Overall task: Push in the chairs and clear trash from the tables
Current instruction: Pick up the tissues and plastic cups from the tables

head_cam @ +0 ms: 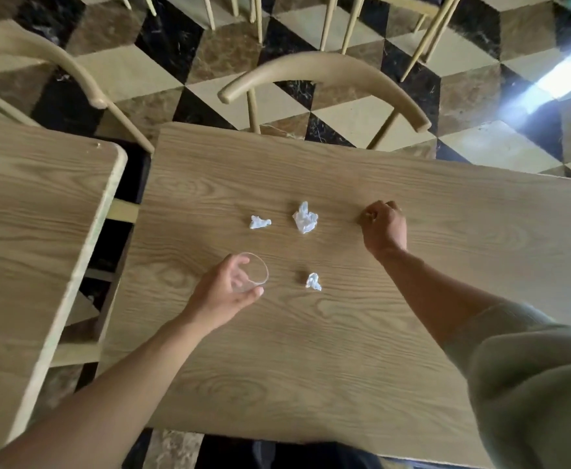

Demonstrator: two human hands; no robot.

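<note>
Two hands work over the wooden table (311, 350). The left hand (221, 292) has its fingers (240, 265) curled partway around a clear plastic cup (255, 274), thumb at the cup's near side, holding it near the table's left edge. The right hand (384, 226) is closed into a fist with its knuckles resting on the table toward the far edge; whether anything is inside the fist cannot be told. Three crumpled white paper scraps lie between the hands: a large wad (305, 219) nearest the far edge, a small wad (259, 222) just left of it, and a third wad (313, 282) just right of the cup. Beyond the far edge stands a curved-back chair (324, 76). A second table (34, 231) sits beside the left edge.
</note>
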